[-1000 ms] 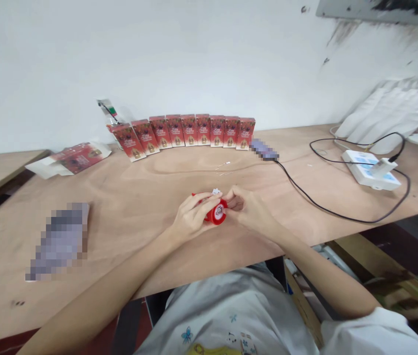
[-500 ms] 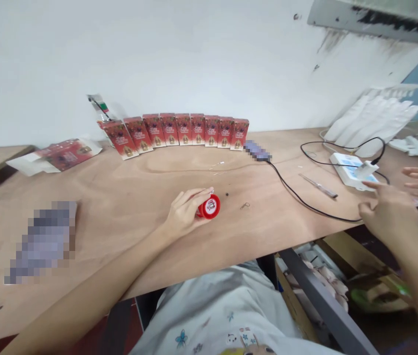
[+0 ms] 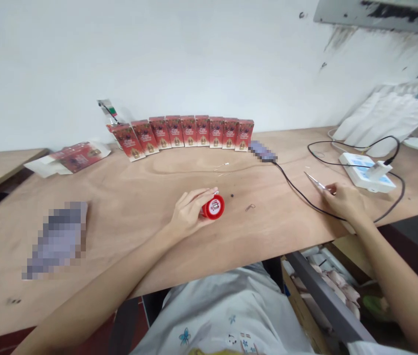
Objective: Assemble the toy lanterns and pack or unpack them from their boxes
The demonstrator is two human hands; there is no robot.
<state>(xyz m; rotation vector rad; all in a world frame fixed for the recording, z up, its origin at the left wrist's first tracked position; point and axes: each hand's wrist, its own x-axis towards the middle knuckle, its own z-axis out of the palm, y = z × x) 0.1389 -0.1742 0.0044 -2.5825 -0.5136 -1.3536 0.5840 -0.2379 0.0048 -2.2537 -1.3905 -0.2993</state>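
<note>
My left hand [image 3: 189, 213] is closed around a red cylindrical thing [image 3: 221, 209], whose open end faces me. Within the red rim is a whitish disc with a small metal part at its centre; the fingers hide most of its side. Over on the right, my right hand [image 3: 344, 201] pinches the back end of slim silver tweezers [image 3: 314, 181], their tip pointing away to the left. A black cable [image 3: 301, 198] runs close beside that hand. Between the two hands lie a small bent wire piece [image 3: 250, 207] and a tiny dark bit [image 3: 231, 195].
Several red printed boxes [image 3: 188, 131] stand in a curved row near the wall. A flattened red box [image 3: 79, 158] lies to their left. At right are a white power strip [image 3: 367, 172] with a plugged-in charger and white stacked pieces [image 3: 371, 116]. Blurred phone-like objects lie on the table.
My right hand has moved left and taken hold of the tweezers that were lying on the table. Another person's hand at the right edge is gone. My left hand keeps its hold.
</note>
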